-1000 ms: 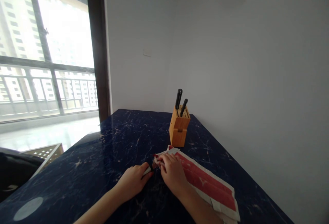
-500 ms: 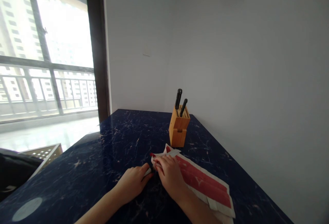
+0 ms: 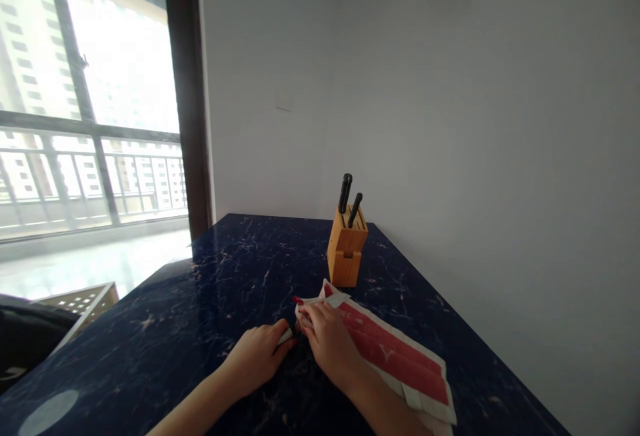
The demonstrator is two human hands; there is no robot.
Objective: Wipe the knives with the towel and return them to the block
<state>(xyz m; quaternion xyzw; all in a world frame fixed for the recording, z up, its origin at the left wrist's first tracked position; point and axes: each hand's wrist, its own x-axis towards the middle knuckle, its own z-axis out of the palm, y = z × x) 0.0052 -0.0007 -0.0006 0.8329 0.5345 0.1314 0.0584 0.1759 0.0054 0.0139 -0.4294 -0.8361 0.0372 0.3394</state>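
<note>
On the blue table (image 3: 260, 256), the right grip (image 3: 327, 339) holds cloth (image 3: 400, 356).

window (image 3: 127, 76): left of me, dark-framed, daylight pouring in
railing (image 3: 160, 176): outside, tower blocks (image 3: 25, 56) beyond
walls (image 3: 450, 123): plain grey, small square plate (image 3: 283, 99)
floor (image 3: 165, 249): pale, shiny
worktop (image 3: 265, 256): dark blue, veined

Strong daylight enters through the window (image 3: 127, 56) at left, washing the buildings (image 3: 23, 56) nearly white and leaving glare on the pale floor (image 3: 145, 249). The wall (image 3: 475, 123) is grey and dim, darkening toward the right corners. Shadow darkens the counter (image 3: 260, 256) between left hand (image 3: 257, 357) and right hand (image 3: 331, 343), where fine detail looks soft.
</note>
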